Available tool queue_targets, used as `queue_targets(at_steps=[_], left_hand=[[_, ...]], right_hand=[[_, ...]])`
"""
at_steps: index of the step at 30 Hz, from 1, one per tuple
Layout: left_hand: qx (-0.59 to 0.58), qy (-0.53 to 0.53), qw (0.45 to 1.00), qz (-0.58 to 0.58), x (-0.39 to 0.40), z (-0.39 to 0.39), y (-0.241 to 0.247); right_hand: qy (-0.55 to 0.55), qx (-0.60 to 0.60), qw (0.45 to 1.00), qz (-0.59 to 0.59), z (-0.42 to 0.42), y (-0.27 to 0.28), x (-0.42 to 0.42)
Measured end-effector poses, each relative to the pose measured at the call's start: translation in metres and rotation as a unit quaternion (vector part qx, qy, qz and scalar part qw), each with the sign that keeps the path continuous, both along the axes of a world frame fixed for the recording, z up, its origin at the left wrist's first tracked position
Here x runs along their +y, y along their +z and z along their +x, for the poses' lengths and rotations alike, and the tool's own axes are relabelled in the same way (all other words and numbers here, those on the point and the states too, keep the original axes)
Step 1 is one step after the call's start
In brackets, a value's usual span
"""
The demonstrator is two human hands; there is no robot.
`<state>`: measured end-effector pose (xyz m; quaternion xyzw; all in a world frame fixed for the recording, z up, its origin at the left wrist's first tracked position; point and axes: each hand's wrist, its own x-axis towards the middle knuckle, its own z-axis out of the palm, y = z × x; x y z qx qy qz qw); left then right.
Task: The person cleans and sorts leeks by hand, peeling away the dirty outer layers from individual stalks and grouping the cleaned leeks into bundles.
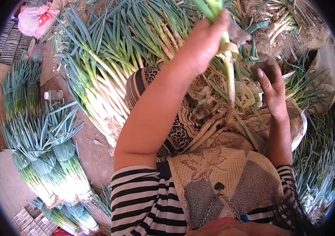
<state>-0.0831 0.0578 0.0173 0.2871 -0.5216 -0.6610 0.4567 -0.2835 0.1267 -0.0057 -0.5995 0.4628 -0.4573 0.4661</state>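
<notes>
My left hand (204, 44) is raised across the front of my body, closed around a long green onion (230, 79). Its green leaves rise above my fist, and its pale stalk hangs down with the root end over my lap. A loose, dry outer leaf (228, 48) curls around the stalk just below my grip. To the right of the stalk, my right hand (272, 85) is held with thumb and fingers apart and nothing visible in it; its fingers are dark and blurred. Peeled leaves and husks (211, 97) lie heaped beneath the onion, by my patterned apron (205, 171).
Cleaned onions (105, 97) lie piled at my left. Tied bundles (58, 165) stand farther left, near a plastic jar (53, 95). Untrimmed onions with roots (288, 32) lie ahead right; more (318, 153) lie right. Another person (39, 19) is at far left, beside stacked crates (9, 41).
</notes>
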Motion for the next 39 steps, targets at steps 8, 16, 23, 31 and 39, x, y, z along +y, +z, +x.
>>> queue_targets(at_steps=[8, 16, 23, 31, 39], left_hand=[[0.077, -0.022, 0.997, -0.003, 0.011, -0.014, 0.000], [0.067, -0.004, 0.998, -0.020, 0.010, -0.013, -0.003], [0.078, -0.044, 0.996, 0.022, 0.011, -0.009, 0.002], [0.083, -0.039, 0.996, 0.010, 0.013, -0.011, 0.005], [0.042, -0.025, 0.998, -0.035, 0.013, -0.008, -0.001]], right_hand=[[-0.009, 0.148, 0.945, -0.292, 0.056, 0.010, -0.020], [-0.041, 0.188, 0.912, -0.362, 0.059, 0.005, -0.025], [-0.059, 0.173, 0.927, -0.328, 0.058, 0.002, -0.017], [-0.044, 0.112, 0.954, -0.275, 0.054, -0.003, -0.013], [-0.034, 0.133, 0.948, -0.286, 0.053, -0.008, -0.014]])
